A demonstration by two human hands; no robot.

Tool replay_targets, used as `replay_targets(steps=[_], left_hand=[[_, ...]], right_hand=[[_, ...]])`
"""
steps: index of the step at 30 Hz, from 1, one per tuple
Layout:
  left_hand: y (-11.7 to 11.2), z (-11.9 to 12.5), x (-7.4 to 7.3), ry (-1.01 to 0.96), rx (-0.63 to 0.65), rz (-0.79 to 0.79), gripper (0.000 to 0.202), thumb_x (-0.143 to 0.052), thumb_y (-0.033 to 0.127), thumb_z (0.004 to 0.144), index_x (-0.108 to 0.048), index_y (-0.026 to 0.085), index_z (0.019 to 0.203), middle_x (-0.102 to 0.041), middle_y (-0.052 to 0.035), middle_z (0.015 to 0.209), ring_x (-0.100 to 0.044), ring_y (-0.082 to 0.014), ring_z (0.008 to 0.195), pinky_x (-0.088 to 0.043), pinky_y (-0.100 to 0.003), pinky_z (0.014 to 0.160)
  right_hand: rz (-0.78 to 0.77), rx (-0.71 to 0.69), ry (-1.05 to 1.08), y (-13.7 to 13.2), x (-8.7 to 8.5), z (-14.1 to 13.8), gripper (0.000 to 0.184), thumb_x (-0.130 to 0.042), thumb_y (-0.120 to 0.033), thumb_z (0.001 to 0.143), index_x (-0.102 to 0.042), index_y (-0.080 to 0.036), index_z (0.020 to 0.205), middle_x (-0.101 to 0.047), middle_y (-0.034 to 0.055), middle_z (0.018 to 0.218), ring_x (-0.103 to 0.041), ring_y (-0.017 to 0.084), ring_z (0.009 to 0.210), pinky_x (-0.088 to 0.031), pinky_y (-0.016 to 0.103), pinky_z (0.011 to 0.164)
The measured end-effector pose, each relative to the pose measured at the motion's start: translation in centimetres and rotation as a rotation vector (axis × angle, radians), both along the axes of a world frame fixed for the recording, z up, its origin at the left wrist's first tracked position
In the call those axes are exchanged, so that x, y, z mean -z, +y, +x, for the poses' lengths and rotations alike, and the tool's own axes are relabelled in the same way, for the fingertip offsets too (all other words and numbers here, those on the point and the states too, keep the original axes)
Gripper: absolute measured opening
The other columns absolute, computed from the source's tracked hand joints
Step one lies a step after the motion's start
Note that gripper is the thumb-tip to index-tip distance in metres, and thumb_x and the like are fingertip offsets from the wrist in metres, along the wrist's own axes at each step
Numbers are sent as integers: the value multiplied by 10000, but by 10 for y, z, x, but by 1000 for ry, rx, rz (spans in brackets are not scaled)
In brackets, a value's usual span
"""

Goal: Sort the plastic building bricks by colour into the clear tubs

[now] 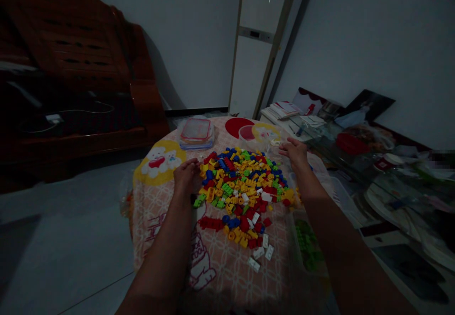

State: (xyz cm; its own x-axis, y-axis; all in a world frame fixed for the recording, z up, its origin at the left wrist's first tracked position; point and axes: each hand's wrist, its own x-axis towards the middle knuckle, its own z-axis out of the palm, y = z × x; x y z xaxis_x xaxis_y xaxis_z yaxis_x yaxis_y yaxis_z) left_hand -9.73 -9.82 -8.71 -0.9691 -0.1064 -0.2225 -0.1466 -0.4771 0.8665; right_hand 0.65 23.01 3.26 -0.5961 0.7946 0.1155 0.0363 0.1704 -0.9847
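Observation:
A heap of toy building bricks [245, 177] in yellow, red, blue, green and white covers the middle of the round table. At its left edge is my left hand [185, 176], fingers curled together; what they hold, if anything, is too dark to make out. My right hand [296, 155] reaches over the far right side, its fingers stretched out and apart beside a clear plastic container [249, 137] with something pale near its right end. Loose white bricks [259, 252] lie at the near side of the heap. Green bricks [306, 239] fill a clear box [296, 258] under my right forearm.
Stacked lids with coloured rims [196, 132] lie at the table's back left. A patterned cloth [234, 277] covers the table. To the right stands a cluttered glass table [334, 149] with papers and bags. A wooden bench [142, 92] is at the left, a tall white cabinet [254, 68] behind.

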Motion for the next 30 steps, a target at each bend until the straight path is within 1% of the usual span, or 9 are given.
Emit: replay_targets(steps=[6, 9, 12, 14, 18, 20, 22, 26, 30], left_hand=[[2, -1, 2, 6, -6, -14, 190, -641, 114, 621, -706, 135, 798, -681, -49, 710, -650, -123, 657, -539, -231, 662], [2, -2, 1, 8, -10, -24, 181, -645, 125, 629, -699, 138, 800, -680, -49, 722, -652, -131, 674, -545, -247, 680], [2, -2, 2, 11, 0, -31, 195, -662, 124, 624, -697, 133, 816, -677, -51, 736, -658, -140, 698, -553, -267, 712], [1, -2, 3, 21, 2, -42, 199, -673, 127, 624, -697, 132, 822, -673, -50, 745, -659, -143, 711, -555, -272, 723], [1, -4, 6, 38, -2, -50, 197, -663, 136, 634, -696, 136, 828, -670, -49, 743, -646, -136, 693, -545, -258, 690], [2, -4, 6, 39, 1, -49, 198, -657, 138, 630, -695, 137, 825, -672, -47, 733, -640, -129, 673, -538, -244, 666], [2, -4, 5, 37, 1, -55, 202, -652, 138, 628, -696, 138, 825, -676, -44, 725, -638, -125, 662, -535, -234, 648], [2, -2, 2, 23, -3, -71, 198, -637, 120, 629, -699, 132, 816, -675, -43, 724, -639, -120, 661, -544, -236, 667], [1, -3, 3, 19, 1, -72, 203, -641, 114, 631, -702, 131, 825, -670, -45, 728, -651, -132, 687, -555, -258, 702]], right_hand=[[238, -328, -152, -32, -4, 58, 142, -667, -249, 768, -707, -157, 869, -718, 34, 753, -694, 170, 656, -591, 286, 631], [517, -565, -293, -61, -4, 104, 146, -660, -297, 827, -734, -186, 886, -744, 43, 827, -691, 184, 740, -549, 290, 688], [793, -789, -498, -94, 0, 157, 115, -628, -248, 875, -731, -206, 903, -747, 56, 867, -662, 184, 772, -497, 299, 741], [848, -939, -636, -115, 7, 192, 114, -617, -215, 891, -725, -214, 924, -745, 62, 896, -664, 192, 804, -475, 305, 760], [834, -1289, -673, -144, 25, 241, 157, -631, -186, 896, -722, -219, 1020, -746, 70, 982, -669, 219, 947, -458, 336, 865], [789, -1415, -649, -150, 34, 250, 146, -637, -190, 898, -721, -220, 1014, -744, 58, 983, -665, 216, 970, -457, 341, 899], [726, -1452, -621, -150, 43, 249, 195, -627, -207, 916, -720, -228, 1085, -746, 57, 1043, -660, 217, 1034, -459, 351, 942], [643, -1367, -565, -140, 55, 230, 330, -580, -261, 975, -682, -245, 1288, -726, 82, 1233, -637, 224, 1175, -454, 378, 1021], [688, -1299, -486, -131, 62, 201, 339, -533, -300, 1012, -689, -218, 1302, -725, 107, 1268, -653, 240, 1172, -471, 397, 1016]])
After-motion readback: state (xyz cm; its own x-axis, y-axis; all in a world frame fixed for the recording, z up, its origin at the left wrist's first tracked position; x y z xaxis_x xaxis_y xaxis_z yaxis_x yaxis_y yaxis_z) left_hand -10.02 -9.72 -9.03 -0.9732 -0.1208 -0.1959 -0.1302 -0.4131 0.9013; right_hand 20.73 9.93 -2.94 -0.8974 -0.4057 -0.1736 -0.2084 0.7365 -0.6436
